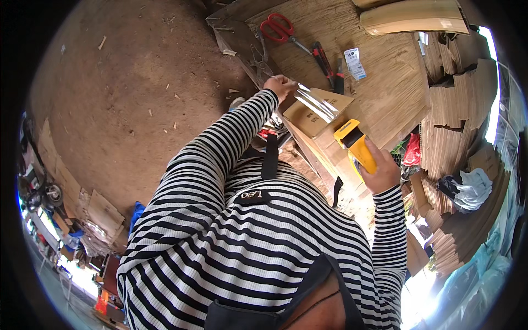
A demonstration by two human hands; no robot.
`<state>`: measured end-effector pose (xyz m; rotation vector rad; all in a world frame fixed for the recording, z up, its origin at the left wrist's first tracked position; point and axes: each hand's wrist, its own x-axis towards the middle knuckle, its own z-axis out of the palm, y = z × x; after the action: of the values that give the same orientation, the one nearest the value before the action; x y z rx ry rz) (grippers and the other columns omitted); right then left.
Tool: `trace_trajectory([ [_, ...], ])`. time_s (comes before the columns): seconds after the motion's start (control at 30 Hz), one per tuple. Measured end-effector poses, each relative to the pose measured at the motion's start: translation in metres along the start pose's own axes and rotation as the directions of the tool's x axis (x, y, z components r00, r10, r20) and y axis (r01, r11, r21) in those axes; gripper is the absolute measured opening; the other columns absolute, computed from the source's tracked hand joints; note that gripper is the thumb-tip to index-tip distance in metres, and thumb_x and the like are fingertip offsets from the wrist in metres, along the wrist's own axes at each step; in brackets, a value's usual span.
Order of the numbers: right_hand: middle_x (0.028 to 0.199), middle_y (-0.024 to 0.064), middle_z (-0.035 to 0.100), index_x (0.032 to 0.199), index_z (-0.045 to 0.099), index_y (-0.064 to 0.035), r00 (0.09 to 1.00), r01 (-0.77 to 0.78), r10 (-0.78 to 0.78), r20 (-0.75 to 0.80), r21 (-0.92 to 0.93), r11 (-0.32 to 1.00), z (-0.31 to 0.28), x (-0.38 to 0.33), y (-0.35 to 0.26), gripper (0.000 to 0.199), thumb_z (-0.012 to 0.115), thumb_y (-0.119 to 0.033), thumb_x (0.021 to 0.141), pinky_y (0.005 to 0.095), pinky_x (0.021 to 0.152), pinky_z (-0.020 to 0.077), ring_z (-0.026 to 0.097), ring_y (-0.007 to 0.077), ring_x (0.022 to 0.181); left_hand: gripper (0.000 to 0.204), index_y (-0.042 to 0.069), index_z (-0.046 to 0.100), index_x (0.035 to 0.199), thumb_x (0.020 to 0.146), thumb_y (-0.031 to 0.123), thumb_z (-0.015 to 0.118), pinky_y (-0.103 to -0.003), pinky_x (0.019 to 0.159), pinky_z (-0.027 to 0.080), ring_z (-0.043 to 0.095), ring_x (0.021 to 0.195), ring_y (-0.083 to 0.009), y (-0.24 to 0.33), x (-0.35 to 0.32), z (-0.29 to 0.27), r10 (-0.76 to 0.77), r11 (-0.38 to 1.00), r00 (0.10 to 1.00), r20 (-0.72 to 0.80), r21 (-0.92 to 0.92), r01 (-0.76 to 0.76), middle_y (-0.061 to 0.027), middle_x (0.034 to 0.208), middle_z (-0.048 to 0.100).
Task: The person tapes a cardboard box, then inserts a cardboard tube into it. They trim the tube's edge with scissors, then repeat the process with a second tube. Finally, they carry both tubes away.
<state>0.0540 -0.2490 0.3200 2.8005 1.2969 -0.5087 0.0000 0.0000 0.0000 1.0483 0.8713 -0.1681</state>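
My right hand [383, 171] is wrapped round a yellow tape dispenser [360, 147], held just right of a small flat cardboard box [308, 119]. A shiny clear strip of tape [319, 104] stretches across the top of the box. At the strip's far left end, my left hand [280, 88] pinches with its fingertips; the exact grip is small and partly hidden. Dark printing marks the box, which lies at the near left edge of the wooden table [385, 110].
Red-handled scissors [278, 28], a red and black utility knife [323, 59], another dark-handled tool [339, 80] and a white printed packet [355, 63] lie beyond the box. Stacked cardboard [454, 104] stands on the right, near a white plastic bag [473, 190]. Brown floor [137, 88] spreads out left.
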Motion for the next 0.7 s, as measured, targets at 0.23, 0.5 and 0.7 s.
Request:
trace_trajectory([
  [0.23,0.082,0.0097,0.055,0.131,0.053,-0.0267,1.0,-0.018,0.016,0.027,0.071,0.997,0.002,0.005,0.0,0.075,0.078,-0.014,0.062,0.0411,0.061,0.0515,0.06,0.0312,0.07,0.02,0.003,0.064,0.088,0.085,0.021,0.071,-0.031,0.067,0.05,0.06,0.071,-0.0132,-0.028,-0.032,0.046,-0.071,0.985,0.995,-0.066,0.152,0.081,-0.0048,0.078,0.066],
  [0.5,0.084,0.0097,0.054,0.13,0.054,-0.0244,1.0,-0.006,0.007,-0.007,0.117,0.993,0.004,0.009,0.001,0.074,0.077,-0.011,0.061,0.0405,0.064,0.0519,0.06,0.0303,0.071,0.05,-0.001,0.057,0.118,0.08,0.025,0.076,-0.034,0.086,0.051,0.062,0.099,-0.0246,-0.026,-0.038,0.034,0.12,0.928,0.973,-0.195,0.371,-0.039,-0.016,0.11,0.063],
  [0.7,0.083,0.0086,0.053,0.13,0.055,-0.0239,0.999,-0.031,0.03,0.018,0.09,0.995,0.006,0.007,0.003,0.074,0.076,-0.01,0.061,0.0399,0.061,0.0518,0.06,0.0294,0.069,0.044,0.001,0.039,0.138,0.099,0.02,0.047,-0.034,0.111,0.032,0.039,0.133,-0.0276,-0.008,-0.082,0.016,0.163,0.955,0.876,0.454,0.149,-0.255,-0.0175,0.145,0.037],
])
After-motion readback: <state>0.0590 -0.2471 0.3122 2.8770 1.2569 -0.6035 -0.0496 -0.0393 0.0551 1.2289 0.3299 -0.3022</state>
